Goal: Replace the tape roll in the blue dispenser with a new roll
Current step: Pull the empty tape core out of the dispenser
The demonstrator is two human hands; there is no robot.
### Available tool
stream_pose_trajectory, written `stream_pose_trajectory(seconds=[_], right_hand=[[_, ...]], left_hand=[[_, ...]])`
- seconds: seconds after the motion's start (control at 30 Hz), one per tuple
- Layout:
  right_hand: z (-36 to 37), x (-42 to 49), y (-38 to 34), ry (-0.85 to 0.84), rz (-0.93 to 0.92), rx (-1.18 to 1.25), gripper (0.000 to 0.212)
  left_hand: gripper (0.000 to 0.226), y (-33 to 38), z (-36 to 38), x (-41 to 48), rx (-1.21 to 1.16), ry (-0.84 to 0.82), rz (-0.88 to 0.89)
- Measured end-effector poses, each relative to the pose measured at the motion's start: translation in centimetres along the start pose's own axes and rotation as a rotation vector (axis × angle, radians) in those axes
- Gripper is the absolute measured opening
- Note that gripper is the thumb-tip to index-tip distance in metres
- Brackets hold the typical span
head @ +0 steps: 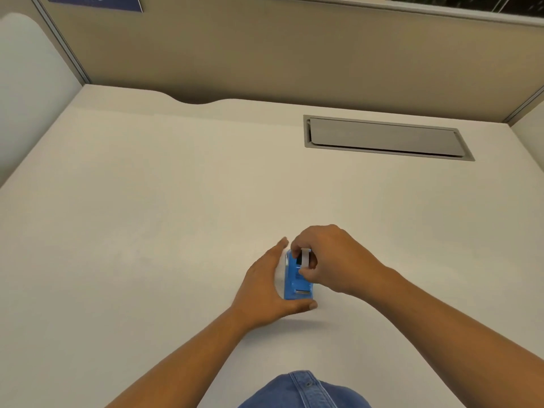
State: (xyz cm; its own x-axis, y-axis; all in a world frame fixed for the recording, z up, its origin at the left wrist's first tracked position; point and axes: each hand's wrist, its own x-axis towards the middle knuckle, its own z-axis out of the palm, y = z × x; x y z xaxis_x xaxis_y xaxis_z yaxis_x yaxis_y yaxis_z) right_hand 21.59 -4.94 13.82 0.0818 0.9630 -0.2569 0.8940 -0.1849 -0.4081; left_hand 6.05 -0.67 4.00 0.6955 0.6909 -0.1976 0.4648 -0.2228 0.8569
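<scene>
Blue dispenser [297, 279], near-centre on desk [176, 201]: probably light, hard plastic, apt to slide. Left hand [265, 290] braces its left side, fingers straight; right hand [332, 260] pinches tape roll [305, 257] by its rim, the sensible hold.

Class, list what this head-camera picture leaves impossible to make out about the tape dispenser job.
- Head view: whether the tape roll sits in the blue dispenser or is lifted; the right hand covers it with its fingers.
- Head view: the dispenser's left side, behind the left hand.
- Head view: the blue sign and its text, cut by the top edge.
</scene>
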Motion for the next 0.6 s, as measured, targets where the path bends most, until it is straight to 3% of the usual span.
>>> stream_pose_trajectory(seconds=[0.07,0.27,0.47,0.6], right_hand=[[-0.3,-0.8,0.1,0.018,-0.008,0.021,0.02],[-0.9,-3.8,-1.0,0.046,-0.092,0.069,0.011],[-1.4,-6.1,-2.3,0.072,-0.159,0.133,0.013],[-1.4,-7.8,-2.5,0.109,-0.144,0.234,0.031]], left_hand=[[0.106,0.9,-0.8,-0.9,-0.033,0.029,-0.069],[0.037,5.0,-2.3,-4.2,-0.424,0.023,-0.136],[0.028,7.3,-2.7,-5.9,-0.645,-0.005,-0.203],[0.028,7.4,-2.7,-7.3,-0.767,-0.007,-0.249]])
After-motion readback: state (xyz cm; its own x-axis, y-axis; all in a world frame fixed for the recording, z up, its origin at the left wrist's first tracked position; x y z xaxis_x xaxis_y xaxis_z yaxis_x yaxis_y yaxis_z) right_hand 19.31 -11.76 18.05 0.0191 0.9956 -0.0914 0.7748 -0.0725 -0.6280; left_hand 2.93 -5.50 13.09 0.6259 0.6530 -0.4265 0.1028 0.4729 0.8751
